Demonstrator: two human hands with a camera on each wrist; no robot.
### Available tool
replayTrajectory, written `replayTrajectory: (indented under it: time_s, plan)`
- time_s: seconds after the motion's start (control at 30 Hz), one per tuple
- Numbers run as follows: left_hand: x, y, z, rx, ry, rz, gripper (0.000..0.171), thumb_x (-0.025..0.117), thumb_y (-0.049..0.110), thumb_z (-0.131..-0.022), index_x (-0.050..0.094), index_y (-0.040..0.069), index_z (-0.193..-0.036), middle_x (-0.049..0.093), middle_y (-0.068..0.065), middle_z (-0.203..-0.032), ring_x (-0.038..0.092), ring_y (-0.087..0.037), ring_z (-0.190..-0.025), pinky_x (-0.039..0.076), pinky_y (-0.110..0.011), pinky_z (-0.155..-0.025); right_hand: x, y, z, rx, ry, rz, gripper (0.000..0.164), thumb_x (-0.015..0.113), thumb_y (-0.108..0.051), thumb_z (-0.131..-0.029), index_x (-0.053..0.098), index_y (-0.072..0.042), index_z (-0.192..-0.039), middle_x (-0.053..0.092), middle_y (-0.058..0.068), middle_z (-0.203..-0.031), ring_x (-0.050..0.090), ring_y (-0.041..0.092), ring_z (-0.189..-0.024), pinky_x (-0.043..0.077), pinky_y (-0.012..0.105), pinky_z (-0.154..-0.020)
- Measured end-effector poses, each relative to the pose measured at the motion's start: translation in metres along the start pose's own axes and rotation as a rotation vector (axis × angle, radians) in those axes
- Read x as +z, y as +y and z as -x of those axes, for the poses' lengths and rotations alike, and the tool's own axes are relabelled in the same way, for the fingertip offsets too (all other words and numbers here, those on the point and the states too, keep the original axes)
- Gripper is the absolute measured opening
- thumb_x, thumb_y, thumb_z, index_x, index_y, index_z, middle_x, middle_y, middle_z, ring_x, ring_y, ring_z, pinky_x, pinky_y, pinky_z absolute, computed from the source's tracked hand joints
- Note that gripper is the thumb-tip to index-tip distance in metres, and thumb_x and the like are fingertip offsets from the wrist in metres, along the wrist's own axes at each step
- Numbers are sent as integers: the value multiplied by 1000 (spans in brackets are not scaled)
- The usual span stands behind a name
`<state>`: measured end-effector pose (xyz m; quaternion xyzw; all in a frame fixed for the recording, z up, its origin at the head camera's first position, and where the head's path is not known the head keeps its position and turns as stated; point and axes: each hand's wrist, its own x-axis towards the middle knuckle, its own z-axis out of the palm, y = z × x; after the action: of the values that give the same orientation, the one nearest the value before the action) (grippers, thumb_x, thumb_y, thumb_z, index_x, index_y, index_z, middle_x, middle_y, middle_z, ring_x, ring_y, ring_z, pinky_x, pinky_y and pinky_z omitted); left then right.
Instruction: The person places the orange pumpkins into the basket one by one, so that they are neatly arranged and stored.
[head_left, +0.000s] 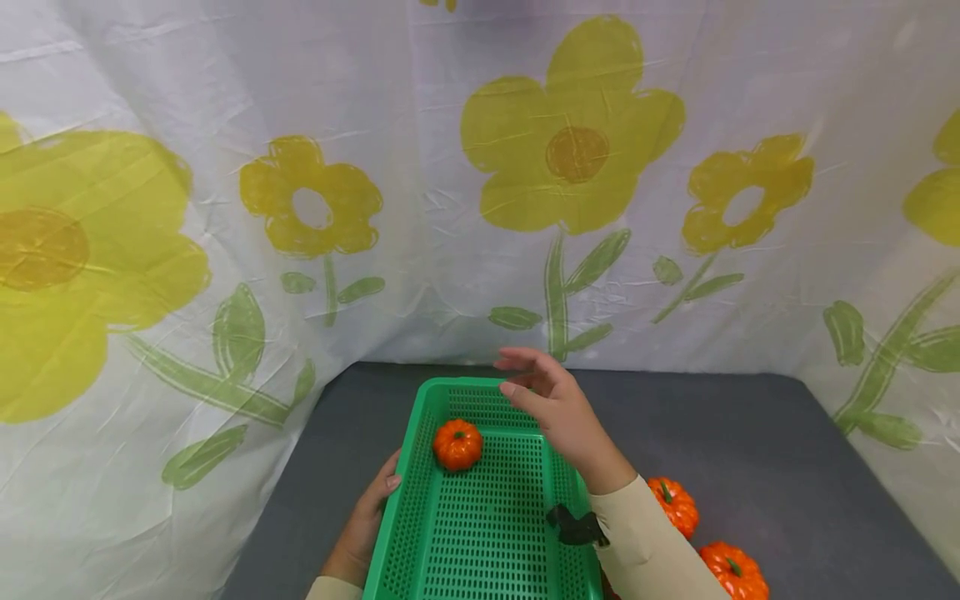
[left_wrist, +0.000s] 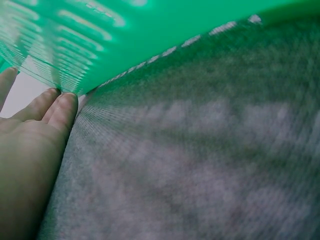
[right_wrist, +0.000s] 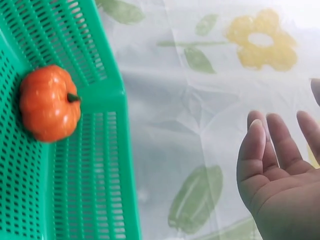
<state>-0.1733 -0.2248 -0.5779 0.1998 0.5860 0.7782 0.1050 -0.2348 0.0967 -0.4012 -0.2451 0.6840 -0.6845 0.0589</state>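
A green plastic basket [head_left: 487,517] with slotted walls stands in front of me, and one small orange pumpkin [head_left: 458,444] sits in its far left corner. My left hand [head_left: 369,512] lies along the outside of the basket's left wall. In the left wrist view its fingers [left_wrist: 62,107] stretch out, with their tips at the green wall. Over the far right rim my right hand [head_left: 551,408] is raised, fingers loosely bent and holding nothing. The right wrist view shows that hand [right_wrist: 282,175] apart from the basket [right_wrist: 127,150] and its pumpkin [right_wrist: 50,103].
Two more orange pumpkins, a nearer one [head_left: 735,572] and a farther one [head_left: 673,506], lie on the dark grey table [head_left: 795,483] right of the basket, beside my right sleeve [head_left: 648,542]. A white cloth [head_left: 442,250] with yellow flowers hangs behind and at both sides.
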Motion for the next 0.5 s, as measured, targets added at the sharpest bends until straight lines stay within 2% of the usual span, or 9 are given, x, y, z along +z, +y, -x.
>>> replayTrajectory:
  time_s: [0.17,0.2,0.27,0.37,0.5]
  plan:
    - [0,0,1,15,16,-18,66,19,17,-114,-6,-3,-172,8,-29,-175,42,-18,-151,38,-33,-118,-14,-1,7,2,31,21,45,70,-20,-110,59,-18,-154,59,11,-150,58,34,-129,53,47,-102]
    - [0,0,1,17,-6,2,66,18,17,-114,-9,-3,-171,5,-31,-175,41,-20,-152,37,-36,-119,-16,-2,8,3,36,25,45,70,-20,-110,59,-18,-154,59,11,-150,58,34,-128,53,47,-102]
    - [1,0,1,15,2,7,66,19,17,-114,-7,-2,-172,7,-30,-175,41,-22,-152,38,-36,-119,-21,-2,11,4,45,36,46,70,-19,-110,59,-18,-154,59,10,-150,58,34,-129,54,45,-102]
    - [2,0,3,-22,10,66,67,22,21,-115,-6,4,-174,17,-18,-177,41,-22,-152,37,-36,-120,-28,-2,16,7,63,51,46,70,-17,-109,59,-17,-154,59,11,-150,58,34,-130,54,41,-102]
    - [0,1,2,9,-1,44,67,21,17,-114,-6,-2,-172,28,-5,-173,42,-18,-151,37,-33,-119,-37,-2,21,17,80,56,46,70,-16,-109,59,-14,-154,59,13,-150,58,37,-132,54,40,-101]
